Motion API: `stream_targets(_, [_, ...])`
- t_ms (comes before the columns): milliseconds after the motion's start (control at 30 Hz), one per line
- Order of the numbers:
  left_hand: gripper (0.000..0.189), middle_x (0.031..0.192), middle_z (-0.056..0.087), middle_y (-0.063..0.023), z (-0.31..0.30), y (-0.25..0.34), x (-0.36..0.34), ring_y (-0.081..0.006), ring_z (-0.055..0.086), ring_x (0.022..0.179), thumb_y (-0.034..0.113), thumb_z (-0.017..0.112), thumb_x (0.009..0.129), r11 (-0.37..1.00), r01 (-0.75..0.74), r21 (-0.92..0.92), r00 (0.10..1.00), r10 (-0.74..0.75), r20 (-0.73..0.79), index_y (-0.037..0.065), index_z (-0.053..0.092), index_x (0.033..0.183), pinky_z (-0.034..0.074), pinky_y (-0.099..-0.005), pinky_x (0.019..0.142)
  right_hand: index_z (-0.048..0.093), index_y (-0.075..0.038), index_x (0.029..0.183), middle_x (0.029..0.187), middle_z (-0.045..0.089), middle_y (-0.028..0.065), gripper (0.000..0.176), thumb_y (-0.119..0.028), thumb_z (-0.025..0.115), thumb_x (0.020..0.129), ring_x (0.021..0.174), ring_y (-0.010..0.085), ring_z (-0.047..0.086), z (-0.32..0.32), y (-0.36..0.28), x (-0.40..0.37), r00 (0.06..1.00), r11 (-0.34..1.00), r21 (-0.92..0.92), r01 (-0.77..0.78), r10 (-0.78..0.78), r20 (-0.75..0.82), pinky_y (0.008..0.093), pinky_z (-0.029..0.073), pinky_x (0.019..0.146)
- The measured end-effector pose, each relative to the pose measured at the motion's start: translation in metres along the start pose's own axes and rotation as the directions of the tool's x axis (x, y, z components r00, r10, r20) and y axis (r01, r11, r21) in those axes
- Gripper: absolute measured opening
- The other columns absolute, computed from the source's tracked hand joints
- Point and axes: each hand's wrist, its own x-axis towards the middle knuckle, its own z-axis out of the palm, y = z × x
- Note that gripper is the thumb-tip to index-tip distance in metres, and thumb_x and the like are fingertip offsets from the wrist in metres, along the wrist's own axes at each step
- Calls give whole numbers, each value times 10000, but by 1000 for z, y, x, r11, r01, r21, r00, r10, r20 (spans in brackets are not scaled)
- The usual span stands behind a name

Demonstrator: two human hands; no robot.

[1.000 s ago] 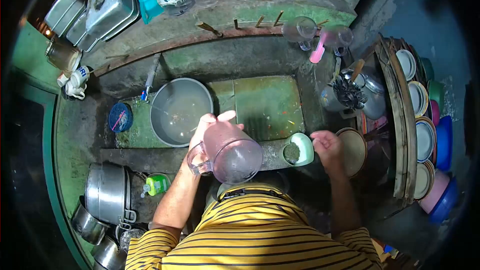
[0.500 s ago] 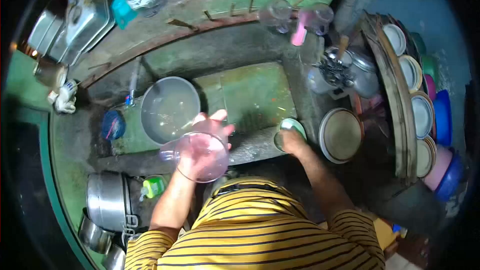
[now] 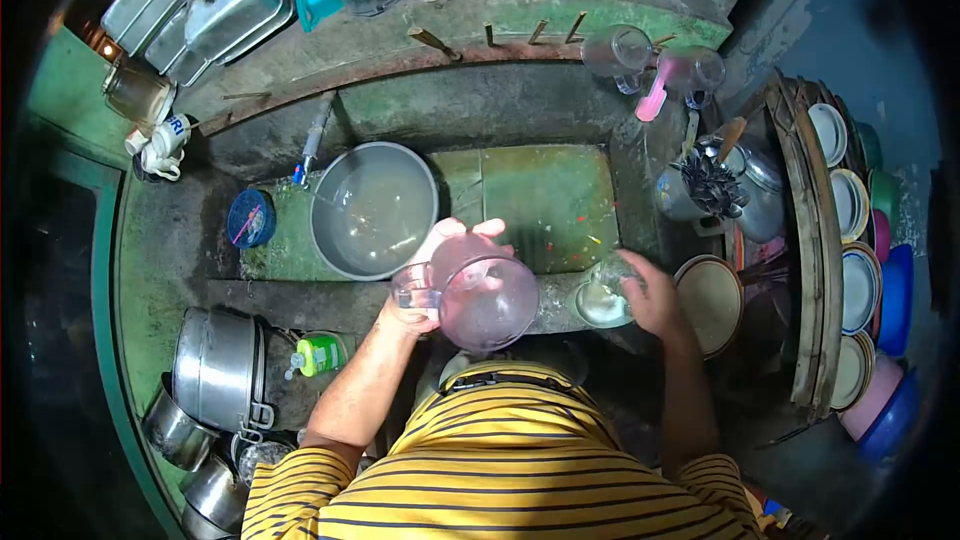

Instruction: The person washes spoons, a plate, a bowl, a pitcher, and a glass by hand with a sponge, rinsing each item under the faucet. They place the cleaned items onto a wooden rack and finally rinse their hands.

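Note:
My left hand [image 3: 415,290] is closed round a clear, pink-tinted plastic pitcher [image 3: 490,308] with a handle at its left side. The pitcher is raised over the sink's front ledge, and its wide round end faces up toward me. Fingertips show behind its far side. On the ledge to the right stands a small see-through pale green container [image 3: 602,306] with something whitish at its bottom. My right hand [image 3: 656,295] is right at that container's right rim, fingers apart, and holds nothing that shows.
A grey basin [image 3: 428,230] of cloudy water sits in the sink near a blue scrubber bowl [image 3: 262,220]. Steel pots [image 3: 215,370] and a green bottle [image 3: 322,353] lie left. Right are a round plate [image 3: 710,308], a cutlery holder [image 3: 712,185] and a wooden plate rack [image 3: 815,270].
The view has shifted. My left hand has carried the pitcher rightward and turned it. My right hand has drawn back out of the pale green container to its right side, fingers now spread.

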Motion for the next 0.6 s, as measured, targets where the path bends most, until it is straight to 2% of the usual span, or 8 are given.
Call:
stream_targets(167, [900, 1427, 453, -159, -24, -16, 14, -287, 508, 1258, 174, 929, 600, 995, -92, 48, 952, 73, 296, 132, 436, 1353, 460, -412, 1027, 611, -23, 1213, 1124, 658, 196, 419, -68, 656, 799, 1029, 337, 657, -67, -145, -2, 953, 938, 183, 294, -302, 20, 383, 524, 870])
stream_targets(200, [900, 1427, 453, -159, -21, -17, 16, -287, 508, 1258, 174, 929, 600, 995, -84, 48, 951, 65, 304, 132, 436, 1353, 460, -412, 1027, 605, -23, 1192, 1084, 664, 197, 407, -69, 670, 792, 1005, 349, 660, -67, -164, -2, 925, 917, 204, 341, -367, 101, 385, 529, 846])
stream_targets(267, [921, 1427, 460, -152, -14, -19, 19, -270, 507, 1254, 190, 931, 600, 987, -89, 131, 962, 51, 268, 114, 427, 1368, 430, -414, 1044, 571, -36, 1133, 985, 661, 193, 400, -101, 727, 770, 934, 365, 657, -51, -189, -5, 978, 966, 226, 121, -155, 139, 409, 533, 792])
stream_targets(333, [895, 1391, 487, -135, -11, -21, 22, -245, 512, 1235, 216, 908, 655, 981, -122, 151, 947, 70, 313, 100, 410, 1389, 400, -412, 1067, 553, -21, 1107, 1031, 628, 201, 371, -106, 730, 792, 942, 393, 637, -13, -173, -1, 936, 931, -130, 341, -349, -46, 468, 523, 758])
stream_targets(400, [854, 1318, 524, -107, -10, -20, 21, -227, 516, 1209, 270, 877, 713, 979, -128, 160, 967, 87, 239, 98, 403, 1402, 392, -413, 1071, 572, -15, 1160, 1131, 604, 226, 387, -66, 694, 796, 945, 383, 637, 3, -157, 1, 868, 867, 42, 496, -494, -48, 462, 520, 721])
stream_targets(467, [790, 1297, 503, -86, -15, -15, 17, -219, 512, 1201, 340, 795, 811, 931, -216, 295, 954, 137, 265, 107, 363, 1430, 460, -393, 1004, 580, -41, 1242, 1229, 578, 232, 468, -33, 649, 778, 1043, 357, 616, -7, -148, -1, 857, 856, 124, 502, -512, 63, 450, 492, 788])
stream_targets(533, [744, 1349, 441, -92, -5, -7, 8, -221, 510, 1195, 395, 709, 880, 945, -19, 327, 986, -37, 163, 119, 320, 1450, 531, -369, 897, 533, -42, 1326, 1355, 512, 225, 584, -21, 612, 748, 1188, 374, 544, -27, -154, -1, 726, 792, -102, 601, -489, 484, 519, 381, 1026])
stream_targets(600, [708, 1393, 379, -98, 12, 0, -1, -225, 489, 1214, 371, 635, 934, 969, 83, 231, 972, -130, 196, 128, 255, 1481, 564, -355, 816, 513, -77, 1364, 1432, 423, 249, 641, -21, 588, 730, 1310, 408, 426, -23, -157, -1, 744, 862, -73, 501, -386, 545, 526, 242, 1130])
